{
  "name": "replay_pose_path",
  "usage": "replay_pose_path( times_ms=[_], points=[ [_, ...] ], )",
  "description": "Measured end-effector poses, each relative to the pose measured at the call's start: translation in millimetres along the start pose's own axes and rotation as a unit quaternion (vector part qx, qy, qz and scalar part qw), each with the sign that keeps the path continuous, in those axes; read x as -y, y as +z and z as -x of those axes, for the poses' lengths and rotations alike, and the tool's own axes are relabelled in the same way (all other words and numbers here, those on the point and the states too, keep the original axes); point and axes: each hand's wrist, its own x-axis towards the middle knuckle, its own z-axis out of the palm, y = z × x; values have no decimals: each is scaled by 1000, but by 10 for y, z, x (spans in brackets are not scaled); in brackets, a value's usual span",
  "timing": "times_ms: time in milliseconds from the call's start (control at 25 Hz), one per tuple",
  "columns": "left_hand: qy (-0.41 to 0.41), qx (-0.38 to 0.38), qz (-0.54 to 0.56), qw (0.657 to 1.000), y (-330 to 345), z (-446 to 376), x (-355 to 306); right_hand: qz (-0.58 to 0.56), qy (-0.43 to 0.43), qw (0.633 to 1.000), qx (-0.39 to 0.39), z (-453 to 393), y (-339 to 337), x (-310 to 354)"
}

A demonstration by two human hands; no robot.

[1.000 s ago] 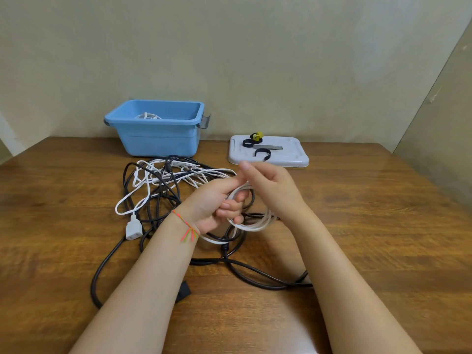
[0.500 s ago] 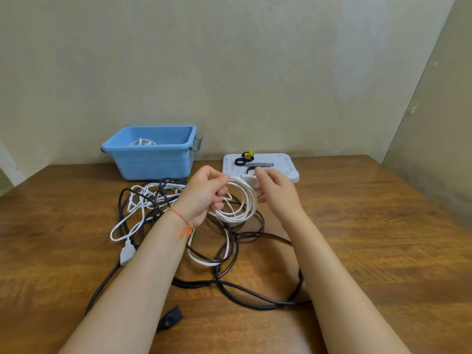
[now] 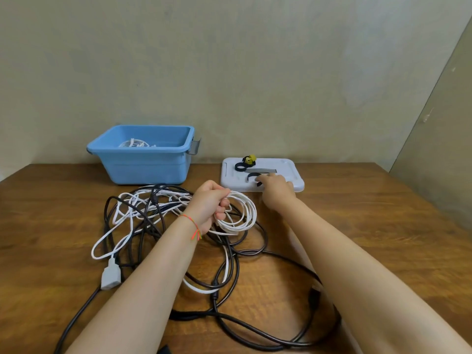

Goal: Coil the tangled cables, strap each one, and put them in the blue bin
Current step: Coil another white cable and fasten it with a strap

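My left hand (image 3: pixel 212 203) grips a coil of thin white cable (image 3: pixel 242 215) above the table. Its tail runs down into a tangle of white cable (image 3: pixel 138 203) and thick black cables (image 3: pixel 229 320) on the wood. My right hand (image 3: pixel 277 191) reaches over the pale tray (image 3: pixel 293 181), and its fingertips pinch a curved black strap (image 3: pixel 251 175). The blue bin (image 3: pixel 143 169) stands at the back left with a coiled white cable (image 3: pixel 132 143) inside.
More straps lie on the tray: a black ring (image 3: pixel 240 167), a black and yellow one (image 3: pixel 249 159) and a flat grey strap (image 3: pixel 263 171). A white plug (image 3: pixel 111 274) lies at the left. The wall is close behind; bare wood lies to the right.
My right hand left the white coil and moved forward to the strap tray. My left hand now holds the coil alone, and the view has tilted upward.
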Motion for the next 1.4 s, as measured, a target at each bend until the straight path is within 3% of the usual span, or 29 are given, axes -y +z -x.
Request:
replay_pose_path(
  times_ms=[160, 280, 400, 600, 680, 800, 1000, 1160, 1280, 1400],
  points=[
    [-10, 2, 28, 1000, -17, 9, 20, 12, -2, 995, -95, -37, 72, -52],
    [2, 5, 34, 999, -23, 70, -36, -18, 5, 992, -124, -45, 27, -83],
    [19, 14, 45, 999, -15, 213, -165, -115, -12, 974, -195, 101, -152, 9],
    [-25, 94, 18, 995, 18, 649, -221, -379, -45, 916, -124, 876, -529, 260],
    [-45, 101, 10, 994, 17, 770, -102, -401, -51, 907, -120, 1171, -479, 285],
    [-26, 46, 22, 998, -47, 811, 128, -364, -69, 922, -115, 1424, -312, 323],
    [18, -16, 20, 1000, -167, 691, 215, -198, -92, 965, -143, 1501, -292, 460],
    [12, -38, 21, 999, -135, 675, 248, -72, -217, 961, -155, 1573, -170, 674],
    [12, -40, 9, 999, -137, 666, 236, 36, -239, 958, -153, 1560, -108, 737],
    [30, -34, -20, 999, -106, 716, 210, 36, -228, 946, -229, 1554, -75, 717]
  ],
)
